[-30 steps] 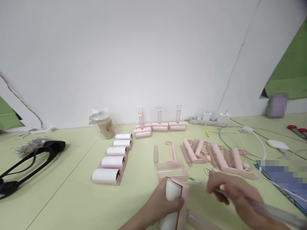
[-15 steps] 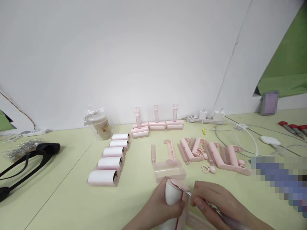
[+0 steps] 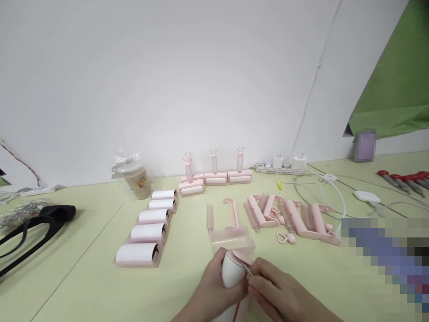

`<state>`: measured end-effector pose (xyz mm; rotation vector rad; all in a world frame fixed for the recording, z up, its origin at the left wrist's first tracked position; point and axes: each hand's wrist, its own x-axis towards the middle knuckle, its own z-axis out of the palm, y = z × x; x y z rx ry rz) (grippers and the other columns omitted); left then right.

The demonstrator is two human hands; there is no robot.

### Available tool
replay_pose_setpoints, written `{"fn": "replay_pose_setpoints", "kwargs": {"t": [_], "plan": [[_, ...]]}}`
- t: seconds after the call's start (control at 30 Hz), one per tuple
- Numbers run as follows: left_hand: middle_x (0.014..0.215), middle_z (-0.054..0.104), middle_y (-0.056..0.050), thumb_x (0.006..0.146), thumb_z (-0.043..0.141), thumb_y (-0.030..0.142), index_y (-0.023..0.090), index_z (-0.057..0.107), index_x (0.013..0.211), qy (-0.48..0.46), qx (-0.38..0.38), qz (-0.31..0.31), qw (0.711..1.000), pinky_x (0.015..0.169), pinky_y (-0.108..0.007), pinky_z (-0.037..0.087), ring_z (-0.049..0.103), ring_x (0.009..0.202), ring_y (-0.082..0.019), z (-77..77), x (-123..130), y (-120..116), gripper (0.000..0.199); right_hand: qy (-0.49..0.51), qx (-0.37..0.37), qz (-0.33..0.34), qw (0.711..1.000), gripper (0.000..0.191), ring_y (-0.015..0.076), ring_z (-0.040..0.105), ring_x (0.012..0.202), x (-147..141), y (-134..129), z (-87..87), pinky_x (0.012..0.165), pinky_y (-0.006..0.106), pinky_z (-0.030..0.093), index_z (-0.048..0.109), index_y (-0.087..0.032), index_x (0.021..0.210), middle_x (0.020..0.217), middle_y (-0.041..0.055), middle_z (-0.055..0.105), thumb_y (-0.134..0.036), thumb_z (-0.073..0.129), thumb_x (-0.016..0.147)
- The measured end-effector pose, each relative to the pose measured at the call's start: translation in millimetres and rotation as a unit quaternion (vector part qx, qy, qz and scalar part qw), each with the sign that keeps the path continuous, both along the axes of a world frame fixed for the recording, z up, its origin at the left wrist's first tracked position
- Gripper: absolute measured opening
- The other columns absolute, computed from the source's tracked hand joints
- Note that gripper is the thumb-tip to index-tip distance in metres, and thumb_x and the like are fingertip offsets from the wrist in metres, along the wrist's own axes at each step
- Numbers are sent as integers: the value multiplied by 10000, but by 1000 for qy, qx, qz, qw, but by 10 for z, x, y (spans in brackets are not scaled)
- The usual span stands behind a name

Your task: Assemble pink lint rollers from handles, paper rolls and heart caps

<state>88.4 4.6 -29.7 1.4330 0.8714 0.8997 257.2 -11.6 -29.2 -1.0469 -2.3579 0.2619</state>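
Observation:
My left hand point(image 3: 214, 286) is wrapped round a white lint roller point(image 3: 233, 272) with pink plastic at its end, held upright and tilted near the table's front. In my right hand point(image 3: 276, 288) is a thin metal tool point(image 3: 247, 268); its tip meets the pink end piece point(image 3: 243, 257) on the roller. Fingers hide most of the tool. Just beyond my hands lies a clear pink cover point(image 3: 234, 240). Behind it are a pink handle tube point(image 3: 210, 218) and a curved pink frame point(image 3: 233, 212).
White rolls in pink trays point(image 3: 139, 254) line up at left. Several pink roller parts point(image 3: 296, 219) lie at right, beside a heart-shaped loop point(image 3: 281, 238). Assembled rollers point(image 3: 215, 179) stand by the wall. A bagged drink cup point(image 3: 136, 179), power strip point(image 3: 279, 169), cables and black strap point(image 3: 60, 213) surround them.
My right hand has moved left, closer to the roller, with the tool tip at the pink end piece. The whole view has shifted slightly; the left hand keeps its grip.

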Motion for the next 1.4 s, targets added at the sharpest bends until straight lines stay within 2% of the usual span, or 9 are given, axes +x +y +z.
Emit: {"fn": "replay_pose_setpoints", "kwargs": {"t": [0.07,0.33,0.5,0.63,0.73,0.83,1.03,1.17,1.4], "plan": [[854,584,-12,682,604,147,150,510,907,0,-6,11,1000,726,-251,416,530,803,-159,6,3,-16,244,7,-15,1,1000,192,78,461,560,-14,-46,-29,492,145,378,433,-205,731,673,-38,485,-239,355,903],[738,541,19,660,648,250,175,421,828,-33,-70,56,995,627,-226,411,506,682,-127,-24,111,-65,293,-21,98,-24,995,223,92,408,503,-51,2,-51,420,191,291,407,-198,699,681,-12,450,-186,304,896],[773,546,14,647,635,166,157,455,861,-22,-34,26,999,670,-225,405,497,726,-127,19,61,-40,280,-15,165,64,984,226,98,392,488,28,2,87,452,213,286,342,-202,607,570,-33,447,-133,348,822],[765,544,10,657,617,163,152,467,857,-4,-27,16,1000,659,-226,410,495,711,-125,75,42,-42,249,18,204,65,977,189,92,363,456,54,10,133,435,226,238,344,-198,613,543,-34,435,-95,367,768],[748,542,4,649,614,165,147,476,850,13,-32,11,999,619,-225,409,490,685,-126,85,61,-50,244,40,200,63,977,196,88,370,449,57,43,120,437,230,232,331,-198,616,547,-38,415,-105,348,788],[794,566,-9,630,614,138,146,496,896,20,-30,7,999,647,-234,415,505,722,-139,54,72,-50,291,-3,172,72,982,186,72,385,432,54,84,67,408,208,240,355,-202,647,597,-41,432,-130,347,818],[827,583,5,633,569,73,164,506,913,-3,-25,11,1000,697,-233,413,527,773,-145,6,65,-35,302,5,58,-17,998,161,56,403,416,10,20,-157,360,161,262,370,-215,684,649,-44,461,-200,342,842],[808,573,-1,650,593,124,161,500,867,5,-46,31,998,694,-242,411,523,771,-151,26,77,-44,239,22,56,-25,998,109,52,401,396,4,-60,-242,351,164,270,388,-224,751,720,-30,479,-233,361,856],[769,561,11,627,612,159,183,441,839,11,-33,55,998,651,-238,405,514,717,-144,-46,104,-55,273,5,117,-4,993,147,75,481,430,-32,-68,-150,377,176,306,378,-203,809,717,-5,471,-132,270,879]]}}
